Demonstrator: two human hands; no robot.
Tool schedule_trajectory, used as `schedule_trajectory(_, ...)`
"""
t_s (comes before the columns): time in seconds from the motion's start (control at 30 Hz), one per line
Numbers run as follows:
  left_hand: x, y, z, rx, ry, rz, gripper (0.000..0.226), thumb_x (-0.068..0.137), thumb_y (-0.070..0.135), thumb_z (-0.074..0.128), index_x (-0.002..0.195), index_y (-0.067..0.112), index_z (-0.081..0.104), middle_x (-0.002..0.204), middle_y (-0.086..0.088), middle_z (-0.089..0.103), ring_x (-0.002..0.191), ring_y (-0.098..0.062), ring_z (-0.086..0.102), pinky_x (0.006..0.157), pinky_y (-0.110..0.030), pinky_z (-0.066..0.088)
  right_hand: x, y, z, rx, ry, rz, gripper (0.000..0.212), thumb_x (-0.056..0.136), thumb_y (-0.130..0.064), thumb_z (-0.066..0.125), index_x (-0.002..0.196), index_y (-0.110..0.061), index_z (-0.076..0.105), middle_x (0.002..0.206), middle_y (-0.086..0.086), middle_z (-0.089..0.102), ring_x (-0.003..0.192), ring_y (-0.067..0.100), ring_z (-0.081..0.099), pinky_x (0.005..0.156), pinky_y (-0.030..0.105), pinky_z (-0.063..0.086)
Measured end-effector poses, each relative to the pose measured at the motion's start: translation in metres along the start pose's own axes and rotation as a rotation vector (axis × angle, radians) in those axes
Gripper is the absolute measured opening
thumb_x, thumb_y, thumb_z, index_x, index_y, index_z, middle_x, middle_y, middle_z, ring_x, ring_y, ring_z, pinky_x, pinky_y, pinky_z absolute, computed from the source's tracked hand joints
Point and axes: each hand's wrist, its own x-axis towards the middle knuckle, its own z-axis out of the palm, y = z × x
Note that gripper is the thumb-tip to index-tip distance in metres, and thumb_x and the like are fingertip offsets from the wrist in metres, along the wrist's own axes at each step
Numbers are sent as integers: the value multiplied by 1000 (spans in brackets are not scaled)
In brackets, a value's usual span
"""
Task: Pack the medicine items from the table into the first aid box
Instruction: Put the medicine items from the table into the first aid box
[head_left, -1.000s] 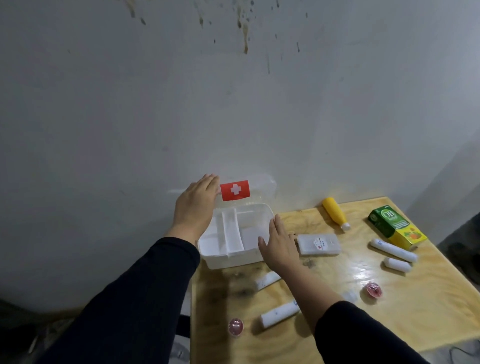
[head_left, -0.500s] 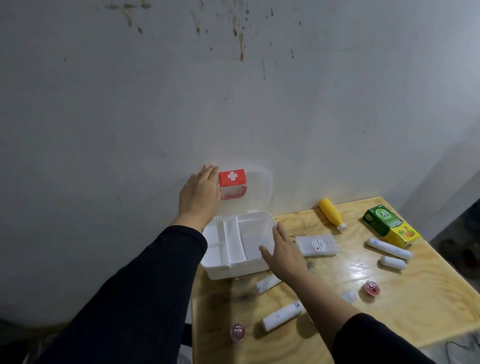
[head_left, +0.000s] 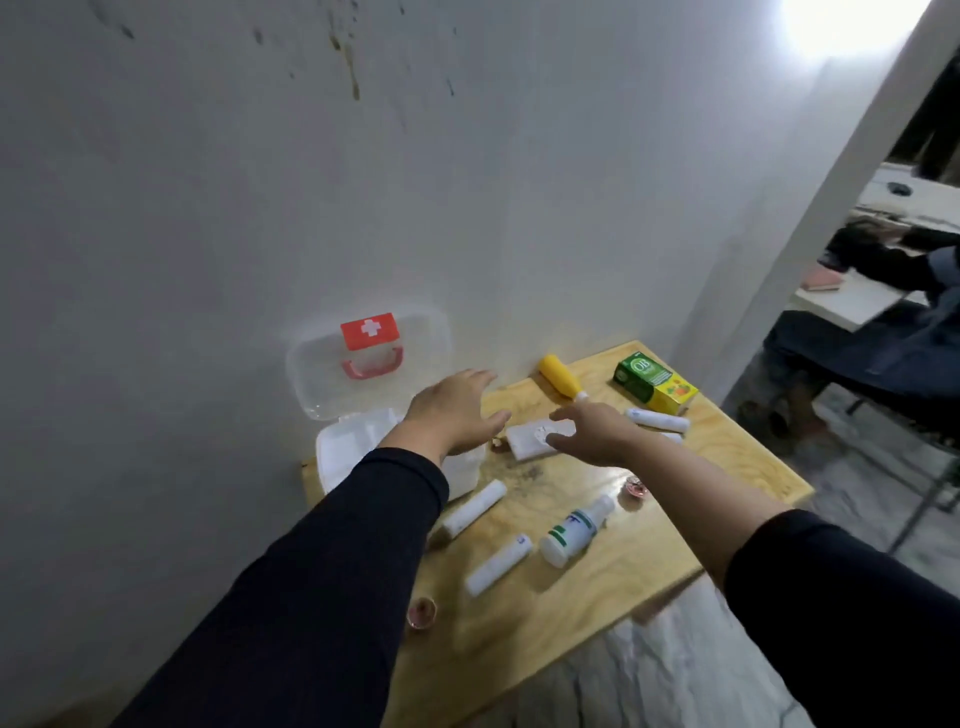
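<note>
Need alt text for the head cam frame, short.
Two bare hands reach over a wooden table: the right hand open just above a flat white case, the left hand over the open first aid box. Tubes, bottles and a green carton lie unpacked.

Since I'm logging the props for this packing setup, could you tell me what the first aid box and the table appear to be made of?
The first aid box looks like translucent whitish plastic, with a smooth finish: the wall shows faintly through its raised lid. The red handle looks like opaque plastic too. The table seems to be pale wood or plywood, with grain lines visible; its glossy reflections suggest varnish.
</note>
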Motion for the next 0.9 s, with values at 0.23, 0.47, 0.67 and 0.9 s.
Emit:
schedule_trajectory(0.23,36,57,38,-44,-288,-21,62,90,47,53,143,16,45,147,-5,48,133,-25,46,106,-37,41,-14,75,-20,-34,-8,126,50,96,-36,49,139,-11,46,146,7,48,134,26,43,108,32,35)
schedule_trajectory(0.47,96,112,66,-56,-321,-46,57,93,44,52,141,16,47,143,-5,52,129,-25,50,105,-38,43,27,165,-33,26,11,199,48,93,-32,52,136,-10,50,136,14,56,123,30,51,98,32,42)
schedule_trajectory(0.67,162,144,93,-75,-383,-163,61,93,45,51,146,16,40,148,-4,47,133,-25,47,109,-37,40,93,228,-33,129,82,251,52,85,-28,59,131,-6,49,131,15,57,117,32,55,93,36,48)
schedule_trajectory(0.9,197,161,122,-110,-407,-268,59,93,42,52,145,17,42,147,-2,49,132,-24,49,107,-34,41,144,257,-11,230,190,236,49,75,-39,69,111,-9,56,114,12,57,101,31,59,82,35,48)
